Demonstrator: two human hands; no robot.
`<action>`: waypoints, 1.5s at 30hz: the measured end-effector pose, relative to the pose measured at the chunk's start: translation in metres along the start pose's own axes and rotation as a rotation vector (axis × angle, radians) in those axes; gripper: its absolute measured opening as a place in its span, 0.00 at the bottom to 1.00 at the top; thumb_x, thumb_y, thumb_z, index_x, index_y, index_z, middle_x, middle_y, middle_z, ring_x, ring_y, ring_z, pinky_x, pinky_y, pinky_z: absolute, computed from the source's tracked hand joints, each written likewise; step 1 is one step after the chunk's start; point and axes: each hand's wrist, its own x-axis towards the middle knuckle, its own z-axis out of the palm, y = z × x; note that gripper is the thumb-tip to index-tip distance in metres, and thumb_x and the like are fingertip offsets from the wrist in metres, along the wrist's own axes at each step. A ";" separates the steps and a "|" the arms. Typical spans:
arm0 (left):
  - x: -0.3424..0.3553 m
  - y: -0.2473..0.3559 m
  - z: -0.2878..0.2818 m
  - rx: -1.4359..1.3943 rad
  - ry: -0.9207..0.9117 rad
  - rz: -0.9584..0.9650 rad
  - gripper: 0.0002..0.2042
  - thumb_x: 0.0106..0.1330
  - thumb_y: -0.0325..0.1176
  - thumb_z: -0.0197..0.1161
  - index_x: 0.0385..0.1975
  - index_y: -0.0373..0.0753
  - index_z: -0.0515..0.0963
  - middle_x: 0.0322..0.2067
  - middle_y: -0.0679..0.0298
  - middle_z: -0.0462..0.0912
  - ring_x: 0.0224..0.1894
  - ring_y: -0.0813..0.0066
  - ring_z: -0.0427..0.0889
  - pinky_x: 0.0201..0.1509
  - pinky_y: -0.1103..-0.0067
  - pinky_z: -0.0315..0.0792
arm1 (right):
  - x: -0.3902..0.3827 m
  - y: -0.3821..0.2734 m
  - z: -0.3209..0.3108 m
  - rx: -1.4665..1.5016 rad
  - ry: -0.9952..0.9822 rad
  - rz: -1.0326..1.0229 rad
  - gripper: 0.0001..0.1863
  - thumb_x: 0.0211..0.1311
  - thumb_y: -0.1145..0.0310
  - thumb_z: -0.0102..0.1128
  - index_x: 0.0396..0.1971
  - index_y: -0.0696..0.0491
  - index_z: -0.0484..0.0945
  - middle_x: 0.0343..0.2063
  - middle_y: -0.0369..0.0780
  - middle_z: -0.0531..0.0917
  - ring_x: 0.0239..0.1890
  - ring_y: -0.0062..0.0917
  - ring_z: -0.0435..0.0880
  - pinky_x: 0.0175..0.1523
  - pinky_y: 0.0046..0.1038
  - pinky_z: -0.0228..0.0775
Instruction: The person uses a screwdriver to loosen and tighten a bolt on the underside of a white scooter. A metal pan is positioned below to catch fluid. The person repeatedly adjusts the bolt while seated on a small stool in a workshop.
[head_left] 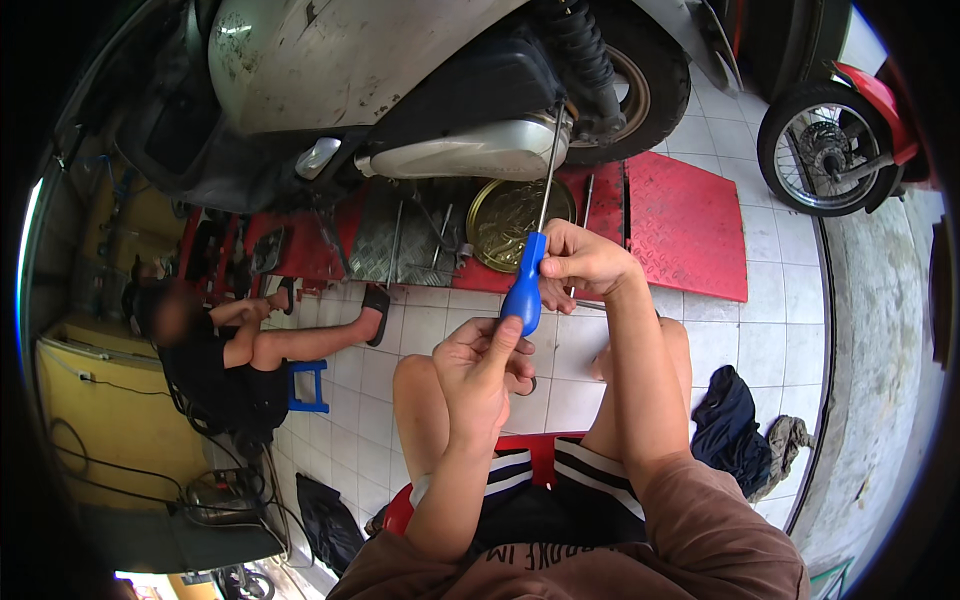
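A long screwdriver with a blue handle points up and away from me. My left hand grips the butt of its handle between thumb and fingers. Closer to the shaft, my right hand pinches the front of the same handle. The slim metal shaft runs up to the rear end of a silver engine-side cover on a scooter; whether the tip touches anything there I cannot tell. Behind the shaft, a round gold-coloured tray lies on the red lift platform.
Several long tools lie on the platform left of the tray. The scooter's rear wheel stands beyond. A person sits on a blue stool at left. Dark cloth lies on the tiles at right, below a red motorbike's wheel.
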 end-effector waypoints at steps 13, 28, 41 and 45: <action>0.010 -0.010 -0.012 -0.378 -0.425 -0.573 0.29 0.72 0.57 0.40 0.37 0.30 0.73 0.23 0.58 0.78 0.15 0.78 0.70 0.16 0.84 0.60 | 0.007 0.001 0.011 -0.001 0.004 -0.135 0.24 0.49 0.59 0.73 0.29 0.66 0.74 0.20 0.36 0.72 0.14 0.14 0.67 0.17 0.17 0.56; 0.010 -0.028 -0.003 0.993 0.164 0.772 0.17 0.49 0.23 0.75 0.30 0.34 0.69 0.19 0.68 0.73 0.20 0.87 0.72 0.23 0.90 0.65 | 0.001 -0.004 -0.001 -0.136 0.160 -0.006 0.20 0.56 0.57 0.67 0.26 0.63 0.79 0.16 0.39 0.79 0.14 0.18 0.74 0.18 0.17 0.64; 0.009 -0.018 0.000 -0.047 -0.117 -0.177 0.20 0.67 0.49 0.58 0.30 0.33 0.76 0.20 0.65 0.76 0.17 0.79 0.71 0.20 0.85 0.60 | -0.005 -0.011 0.006 -0.136 0.202 -0.017 0.22 0.53 0.59 0.69 0.35 0.64 0.77 0.23 0.37 0.79 0.24 0.17 0.75 0.30 0.17 0.67; 0.009 -0.006 0.002 0.797 0.191 0.516 0.07 0.59 0.31 0.68 0.28 0.33 0.81 0.21 0.62 0.79 0.18 0.78 0.77 0.20 0.84 0.65 | -0.005 -0.016 0.002 -0.102 0.187 -0.024 0.18 0.54 0.59 0.70 0.26 0.61 0.79 0.18 0.38 0.79 0.15 0.16 0.74 0.19 0.16 0.64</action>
